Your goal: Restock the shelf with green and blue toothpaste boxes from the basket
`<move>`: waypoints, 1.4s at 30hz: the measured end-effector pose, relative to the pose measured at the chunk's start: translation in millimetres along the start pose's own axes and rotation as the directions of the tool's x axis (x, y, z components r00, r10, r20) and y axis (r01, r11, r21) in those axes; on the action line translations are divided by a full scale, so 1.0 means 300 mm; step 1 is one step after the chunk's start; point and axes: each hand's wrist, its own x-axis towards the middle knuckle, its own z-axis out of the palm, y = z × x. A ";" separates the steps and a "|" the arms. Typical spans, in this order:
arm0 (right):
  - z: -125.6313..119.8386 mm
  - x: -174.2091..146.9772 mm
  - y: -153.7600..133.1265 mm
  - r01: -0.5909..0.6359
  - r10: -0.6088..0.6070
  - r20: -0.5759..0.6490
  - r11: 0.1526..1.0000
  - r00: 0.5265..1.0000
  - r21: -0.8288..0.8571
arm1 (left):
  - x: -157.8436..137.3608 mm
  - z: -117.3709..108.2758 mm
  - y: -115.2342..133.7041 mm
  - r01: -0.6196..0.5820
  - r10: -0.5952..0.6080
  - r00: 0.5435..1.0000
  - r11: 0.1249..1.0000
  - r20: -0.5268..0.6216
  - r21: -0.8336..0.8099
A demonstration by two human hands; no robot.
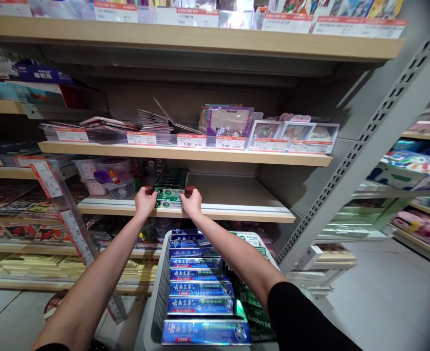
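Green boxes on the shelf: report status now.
Left hand and right hand on boxes' opposite sides. Boxes at shelf's front edge. Tubs close by, left; basket below.

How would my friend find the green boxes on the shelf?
Find the grey basket, then the wooden-edged shelf just above it. There, the left hand and right hand hold the stacked green boxes at their sides. They're flat-sided, unlike the round, see-through tubs to their left.

Shelf (233, 190): grey top, pale front edge | white strip (244, 208): along the front edge | green boxes (169, 191): row running back from the front edge, left of its middle | plastic tubs (121, 188): stacked toward the left edge
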 end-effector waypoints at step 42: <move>-0.997 -0.481 0.291 -0.074 0.074 -0.049 0.997 0.996 -0.005 | -0.838 0.163 0.140 0.014 0.056 0.805 0.993 0.590 -0.114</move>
